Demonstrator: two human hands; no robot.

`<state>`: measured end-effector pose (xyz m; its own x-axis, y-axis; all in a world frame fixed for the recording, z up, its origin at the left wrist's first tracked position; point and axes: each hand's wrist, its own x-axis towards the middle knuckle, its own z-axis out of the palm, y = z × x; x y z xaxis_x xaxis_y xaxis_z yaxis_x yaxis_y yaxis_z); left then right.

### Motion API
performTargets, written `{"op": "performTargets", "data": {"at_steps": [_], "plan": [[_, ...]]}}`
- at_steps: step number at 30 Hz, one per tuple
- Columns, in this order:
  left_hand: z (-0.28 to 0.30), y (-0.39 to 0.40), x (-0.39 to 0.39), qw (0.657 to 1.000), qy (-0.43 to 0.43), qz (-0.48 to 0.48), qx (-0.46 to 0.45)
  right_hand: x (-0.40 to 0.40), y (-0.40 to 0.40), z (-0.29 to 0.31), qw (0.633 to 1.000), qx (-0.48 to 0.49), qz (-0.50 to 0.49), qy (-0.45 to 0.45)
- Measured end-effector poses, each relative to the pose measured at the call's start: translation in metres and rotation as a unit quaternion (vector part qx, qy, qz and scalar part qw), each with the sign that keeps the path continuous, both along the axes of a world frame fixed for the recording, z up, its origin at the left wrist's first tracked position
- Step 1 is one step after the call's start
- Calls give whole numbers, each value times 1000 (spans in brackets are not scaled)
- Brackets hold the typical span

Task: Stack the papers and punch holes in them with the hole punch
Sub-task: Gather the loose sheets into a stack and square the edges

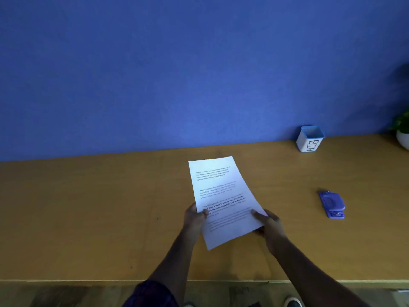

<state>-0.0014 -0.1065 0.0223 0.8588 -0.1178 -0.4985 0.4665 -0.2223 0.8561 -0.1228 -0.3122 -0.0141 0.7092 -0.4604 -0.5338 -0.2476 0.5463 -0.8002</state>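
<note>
White printed papers are held up over the middle of the wooden desk, tilted away from me. My left hand pinches their left edge, thumb on top. On the right edge, my right hand grips them the same way. A purple hole punch lies flat on the desk well to the right, apart from both hands.
A small white container with a blue rim marked BIN stands at the back right against the blue wall. A potted plant shows at the far right edge. The desk's front edge runs close to my body.
</note>
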Motion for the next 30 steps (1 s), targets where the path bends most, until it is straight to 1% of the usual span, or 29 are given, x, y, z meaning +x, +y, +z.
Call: {"op": "performTargets", "data": {"at_steps": [3, 5, 10, 15, 17, 20, 23, 30], "plan": [[-10, 7, 2, 998, -2, -59, 28, -10, -13, -1, 999, -48, 10, 16], [-16, 8, 1, 995, -2, -78, 64, -14, -17, -3, 996, -75, 35, 32], [-29, 12, -6, 987, -2, -128, 99, -13, -17, -16, 975, -167, 109, 93], [-40, 20, -14, 984, -12, -61, 169, -10, -14, -23, 953, -228, 129, 152], [-41, 23, -15, 977, -24, -55, 207, -10, -13, -26, 932, -271, 148, 189], [-39, 23, -14, 971, -45, -54, 230, -11, -11, -26, 901, -328, 165, 232], [-35, 20, -12, 964, -58, -49, 256, -11, -7, -23, 877, -373, 166, 252], [-38, 13, -12, 958, -79, -25, 274, -12, -5, -16, 852, -416, 165, 272]]}}
